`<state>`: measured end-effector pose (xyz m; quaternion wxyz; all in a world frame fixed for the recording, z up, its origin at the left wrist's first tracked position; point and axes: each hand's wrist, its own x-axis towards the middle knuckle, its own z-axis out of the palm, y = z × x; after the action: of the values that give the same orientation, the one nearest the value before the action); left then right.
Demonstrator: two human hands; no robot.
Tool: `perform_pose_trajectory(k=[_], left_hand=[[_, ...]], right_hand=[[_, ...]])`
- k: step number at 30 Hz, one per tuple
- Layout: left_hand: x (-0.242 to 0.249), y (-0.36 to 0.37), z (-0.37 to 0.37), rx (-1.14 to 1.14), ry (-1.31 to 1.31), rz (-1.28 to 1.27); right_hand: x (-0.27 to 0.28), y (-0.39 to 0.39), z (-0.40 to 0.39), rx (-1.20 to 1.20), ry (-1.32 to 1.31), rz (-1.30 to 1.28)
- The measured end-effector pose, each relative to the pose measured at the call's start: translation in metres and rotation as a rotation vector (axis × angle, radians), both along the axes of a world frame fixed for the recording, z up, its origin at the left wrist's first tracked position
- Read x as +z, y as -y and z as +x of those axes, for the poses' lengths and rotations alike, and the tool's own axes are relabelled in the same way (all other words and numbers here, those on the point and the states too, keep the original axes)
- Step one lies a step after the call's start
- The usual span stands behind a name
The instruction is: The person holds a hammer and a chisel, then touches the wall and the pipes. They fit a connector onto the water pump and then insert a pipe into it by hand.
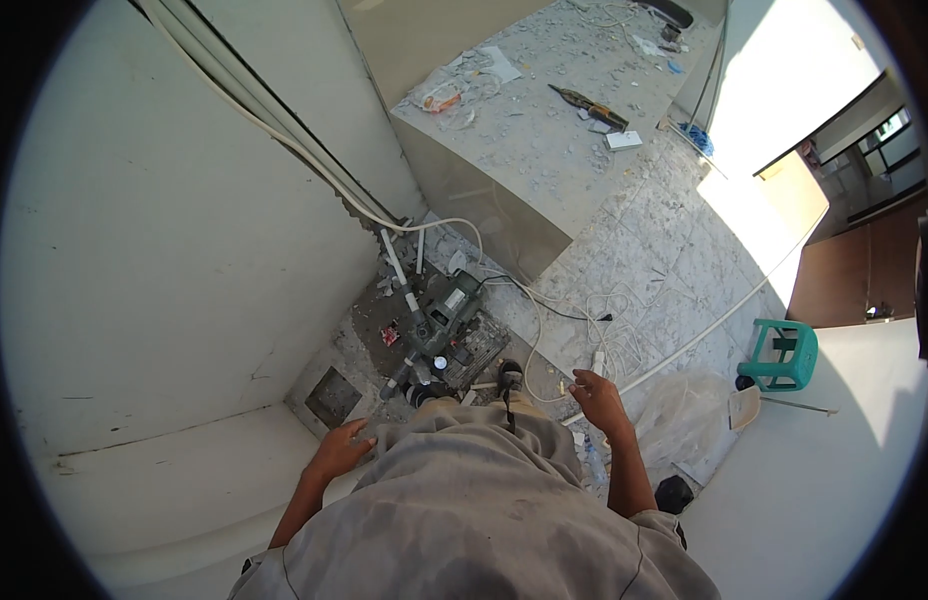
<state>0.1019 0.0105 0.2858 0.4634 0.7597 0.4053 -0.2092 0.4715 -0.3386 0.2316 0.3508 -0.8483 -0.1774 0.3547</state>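
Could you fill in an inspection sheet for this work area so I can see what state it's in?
Surface: tiled floor and raised ledge, dusty and strewn with chips.
Job's things: pump near the feet, beside white pipes.
Clutter: pliers on the ledge; clear plastic on the floor.
Hands: left hand and right hand, nothing seen in either.
Cables: white cord tangled; black plug lying loose.
Surroundings: pale wall, green stool; no other person seen.

No readable text, brand or number anywhere, the pale label on the pump too small to tell.
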Motion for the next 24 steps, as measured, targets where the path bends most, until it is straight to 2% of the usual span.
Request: perform_pose_trajectory(k=[1, 4, 8, 9, 12, 14, 16, 17, 18, 20, 21, 22, 23, 24], left_hand=[[-0.013, 0.0, -0.007, -0.058, -0.011, 0.043], [-0.058, -0.001, -0.036, -0.009, -0.01, -0.056], [-0.085, 0.012, -0.059, 0.099, -0.107, -0.118], [-0.094, 0.016, -0.068, 0.168, -0.11, -0.14], [-0.116, 0.024, -0.109, 0.443, -0.138, -0.251], [-0.141, 0.035, -0.139, 0.619, -0.195, -0.311], [-0.167, 0.037, -0.167, 0.772, -0.289, -0.336], [-0.174, 0.032, -0.176, 0.66, -0.283, -0.295], [-0.18, 0.028, -0.185, 0.549, -0.275, -0.254], [-0.179, 0.031, -0.184, 0.57, -0.228, -0.244], [-0.171, 0.031, -0.174, 0.7, -0.187, -0.274], [-0.155, 0.03, -0.157, 0.827, -0.143, -0.303], [-0.132, 0.028, -0.132, 0.825, -0.155, -0.303], [-0.131, 0.026, -0.123, 0.822, -0.132, -0.305]], right_hand=[[-0.007, 0.003, -0.004, -0.007, -0.018, -0.023], [-0.043, 0.021, -0.02, 0.027, 0.0, -0.091], [-0.104, 0.06, -0.055, 0.086, -0.068, -0.207], [-0.189, 0.106, -0.074, 0.268, 0.115, -0.101], [-0.221, 0.152, -0.12, -0.186, -0.256, -0.166], [-0.208, 0.17, -0.135, -0.288, -0.373, -0.192], [-0.19, 0.181, -0.146, -0.245, -0.384, -0.177], [-0.183, 0.183, -0.149, -0.158, -0.323, -0.158], [-0.185, 0.186, -0.147, 0.015, -0.154, -0.161], [-0.2, 0.198, -0.146, 0.327, 0.219, -0.168], [-0.234, 0.21, -0.144, 0.294, 0.251, 0.038], [-0.216, 0.195, -0.134, 0.122, 0.057, -0.075], [-0.182, 0.168, -0.121, -0.053, -0.136, -0.189], [-0.155, 0.143, -0.108, -0.231, -0.328, -0.301]])
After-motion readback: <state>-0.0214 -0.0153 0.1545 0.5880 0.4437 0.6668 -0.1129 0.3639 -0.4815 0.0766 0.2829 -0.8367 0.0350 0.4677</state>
